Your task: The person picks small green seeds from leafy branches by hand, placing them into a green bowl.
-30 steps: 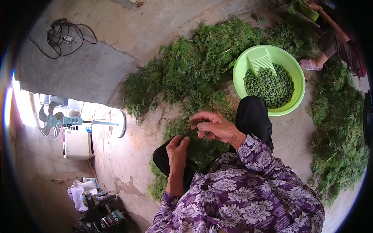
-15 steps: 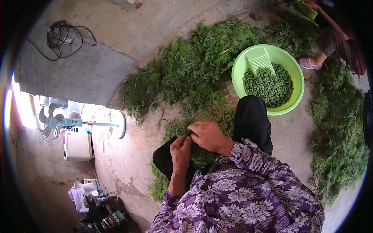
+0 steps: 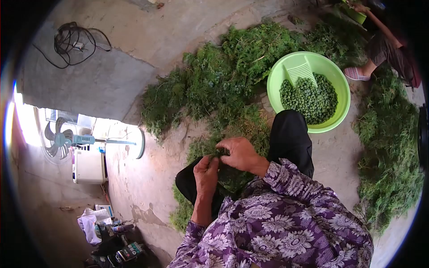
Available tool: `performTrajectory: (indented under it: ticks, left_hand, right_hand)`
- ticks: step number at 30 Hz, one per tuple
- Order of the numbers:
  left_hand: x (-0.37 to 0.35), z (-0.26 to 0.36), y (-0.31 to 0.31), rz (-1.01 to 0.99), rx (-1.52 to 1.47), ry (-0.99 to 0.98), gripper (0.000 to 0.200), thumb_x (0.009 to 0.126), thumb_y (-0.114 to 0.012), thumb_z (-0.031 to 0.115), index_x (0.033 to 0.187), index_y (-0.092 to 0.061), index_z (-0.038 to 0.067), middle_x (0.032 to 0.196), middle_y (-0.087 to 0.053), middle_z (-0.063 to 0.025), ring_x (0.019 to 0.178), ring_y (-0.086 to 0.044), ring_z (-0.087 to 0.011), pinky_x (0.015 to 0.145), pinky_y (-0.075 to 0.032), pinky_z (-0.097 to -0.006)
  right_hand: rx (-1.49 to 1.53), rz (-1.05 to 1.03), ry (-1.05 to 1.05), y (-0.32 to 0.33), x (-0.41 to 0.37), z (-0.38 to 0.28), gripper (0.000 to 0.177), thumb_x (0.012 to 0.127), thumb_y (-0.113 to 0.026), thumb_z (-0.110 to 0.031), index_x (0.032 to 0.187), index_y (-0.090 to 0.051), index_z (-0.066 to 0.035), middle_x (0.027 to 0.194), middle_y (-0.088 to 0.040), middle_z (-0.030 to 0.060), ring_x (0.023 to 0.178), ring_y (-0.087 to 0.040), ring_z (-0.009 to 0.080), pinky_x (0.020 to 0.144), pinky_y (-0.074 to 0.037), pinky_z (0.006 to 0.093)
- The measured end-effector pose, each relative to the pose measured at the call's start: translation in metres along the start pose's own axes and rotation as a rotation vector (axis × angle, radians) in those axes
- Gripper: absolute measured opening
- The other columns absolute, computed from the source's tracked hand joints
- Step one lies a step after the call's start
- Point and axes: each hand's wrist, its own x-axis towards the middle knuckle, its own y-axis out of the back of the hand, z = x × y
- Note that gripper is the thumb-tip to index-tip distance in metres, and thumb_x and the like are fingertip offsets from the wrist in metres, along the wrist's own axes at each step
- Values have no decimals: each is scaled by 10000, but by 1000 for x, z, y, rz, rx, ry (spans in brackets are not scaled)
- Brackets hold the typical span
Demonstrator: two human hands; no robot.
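Observation:
My left hand is closed, thumb and fingers pinching a small green sprig above my knees. Close beside it on the right, my right hand curls its fingers round the other side of the same sprig. Cut green branches lie below and around both hands. Up and to the right of the hands, past my dark-trousered knee, a light green basin with a ribbed washboard part holds many small round green berries.
Leafy branches spread across the floor ahead, and another heap lies at the right. A person's foot is beyond the basin. At the left are a standing fan, a white box and a coiled black cable.
My fingertips have parted slightly, and the green sprig now shows between my hands. The other person's hand at the top right has shifted a little.

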Motion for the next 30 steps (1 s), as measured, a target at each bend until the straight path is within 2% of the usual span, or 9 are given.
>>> performTrajectory:
  ticks: [6,16,19,21,24,26,30]
  left_hand:
    - [2,-6,4,-37,57,21,95,813,-531,72,842,-592,7,714,-538,56,667,-440,-18,584,-371,-184]
    - [-1,2,6,-63,167,12,97,808,-533,59,852,-592,-4,735,-563,38,681,-465,-30,599,-388,-199]
    - [1,0,5,-77,146,22,96,810,-535,61,850,-594,-3,736,-562,40,680,-465,-32,597,-386,-200]
    - [1,2,2,-84,85,26,95,811,-535,63,846,-594,-2,733,-559,43,677,-462,-32,593,-383,-200]
    - [0,6,1,-71,82,23,89,808,-537,60,842,-593,1,713,-544,49,662,-451,-31,584,-376,-201]
    - [1,4,4,-67,226,43,90,808,-533,60,845,-591,1,700,-532,56,650,-442,-27,574,-368,-197]
    - [0,2,4,-78,101,60,98,809,-529,65,850,-589,-1,696,-528,59,644,-438,-23,568,-366,-197]
  right_hand:
    - [137,-73,-145,5,2,-1,324,578,-614,-209,856,-596,-44,786,-593,170,743,-572,321,658,-453,376]
    - [150,-136,-146,3,0,9,329,565,-630,-193,851,-591,-36,780,-593,164,728,-578,303,659,-455,362]
    - [218,-140,-180,5,1,7,328,571,-632,-197,850,-588,-31,763,-593,149,716,-579,282,656,-455,350]
    - [407,-110,-199,2,-1,12,320,581,-633,-202,844,-582,-27,744,-589,140,700,-577,260,656,-455,337]
    - [292,-143,-185,6,-2,12,332,588,-637,-207,867,-589,-33,763,-591,144,707,-578,247,657,-455,331]
    - [256,-191,-229,10,-2,10,347,587,-640,-207,887,-593,-38,786,-595,145,722,-580,249,661,-455,330]
    - [238,-251,-287,13,-2,8,384,596,-654,-227,935,-600,-53,846,-603,148,772,-585,255,684,-457,327]
